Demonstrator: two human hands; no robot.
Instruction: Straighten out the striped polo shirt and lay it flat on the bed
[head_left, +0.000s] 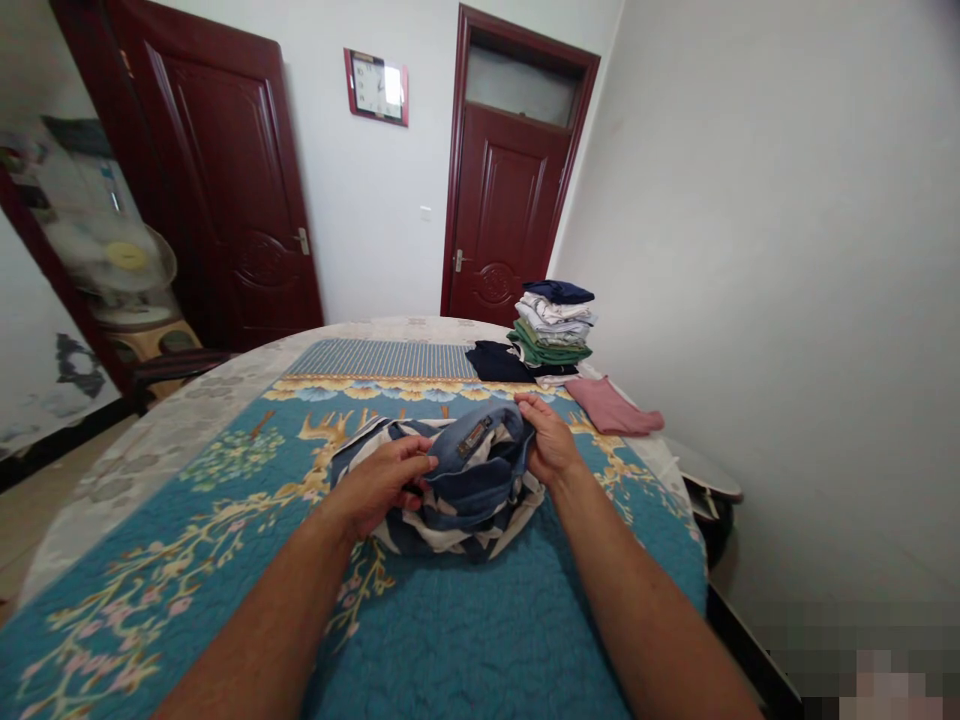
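A blue and off-white striped shirt (469, 510) lies bunched on the quilted cloth, its blue collar raised toward me and a dark label showing inside. At the collar's left side, my left hand (390, 480) pinches the fabric between thumb and fingers. My right hand (551, 440) grips the collar's upper right edge, thumb and fingers closed on it. Between the two hands the neck opening is spread. The lower part of the shirt is crumpled underneath, so its full shape is hidden.
A teal floral quilted cloth (442, 630) covers much of the round table. Toward the back right stands a stack of folded clothes (555, 325), with dark navy garments (495, 362) beside it and a pink garment (611, 408) nearer. A wall (765, 300) runs along the right.
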